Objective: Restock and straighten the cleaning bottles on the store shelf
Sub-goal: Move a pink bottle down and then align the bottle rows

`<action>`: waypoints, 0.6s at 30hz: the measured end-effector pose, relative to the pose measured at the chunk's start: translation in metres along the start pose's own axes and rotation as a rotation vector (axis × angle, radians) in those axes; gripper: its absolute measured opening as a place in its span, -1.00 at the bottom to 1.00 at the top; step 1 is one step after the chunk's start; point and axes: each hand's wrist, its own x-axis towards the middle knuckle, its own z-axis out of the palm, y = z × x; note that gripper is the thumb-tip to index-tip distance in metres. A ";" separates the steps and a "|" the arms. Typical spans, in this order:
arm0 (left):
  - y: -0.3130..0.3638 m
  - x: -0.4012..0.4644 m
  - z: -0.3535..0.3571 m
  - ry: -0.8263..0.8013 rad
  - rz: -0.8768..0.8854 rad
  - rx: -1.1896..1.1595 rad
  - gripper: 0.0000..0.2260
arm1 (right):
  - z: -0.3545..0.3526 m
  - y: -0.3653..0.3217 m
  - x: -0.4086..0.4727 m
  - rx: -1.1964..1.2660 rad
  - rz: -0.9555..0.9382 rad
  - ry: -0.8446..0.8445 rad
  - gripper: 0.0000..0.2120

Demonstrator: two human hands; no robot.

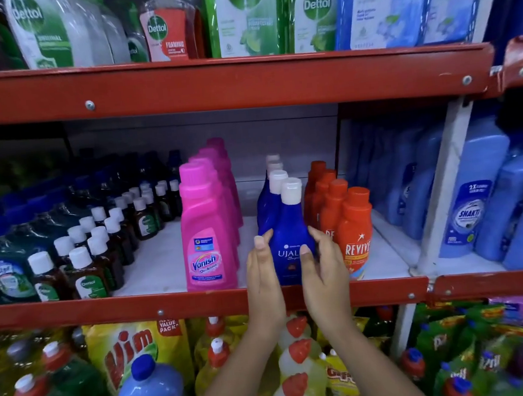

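Observation:
A dark blue Ujala bottle [288, 227] with a white cap stands upright at the front of the middle shelf [200, 301], heading a row of like bottles. My left hand [262, 271] presses its left side and my right hand [322, 265] its right side, so both hold it. A row of pink Vanish bottles [207, 231] runs to its left and a row of orange Revive bottles [353, 224] touches its right. Small brown Dettol bottles [82, 272] with white caps fill the shelf's left part.
Bare white shelf floor shows between the brown bottles and the pink row. Light blue Shakti bottles [471, 203] stand right of a white upright post [437, 181]. Large Dettol packs [245, 14] fill the shelf above. Vim pouches [131, 354] and bottles crowd the shelf below.

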 end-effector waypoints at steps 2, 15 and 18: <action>0.001 -0.002 -0.006 -0.004 0.015 -0.013 -0.28 | 0.004 -0.001 -0.002 0.016 0.005 -0.031 -0.68; 0.003 0.001 -0.017 0.007 -0.037 0.003 -0.28 | -0.011 -0.009 -0.007 -0.106 -0.086 -0.015 -0.61; 0.010 -0.005 -0.007 0.126 0.116 0.102 -0.47 | -0.036 -0.008 -0.001 -0.120 -0.198 0.202 -0.69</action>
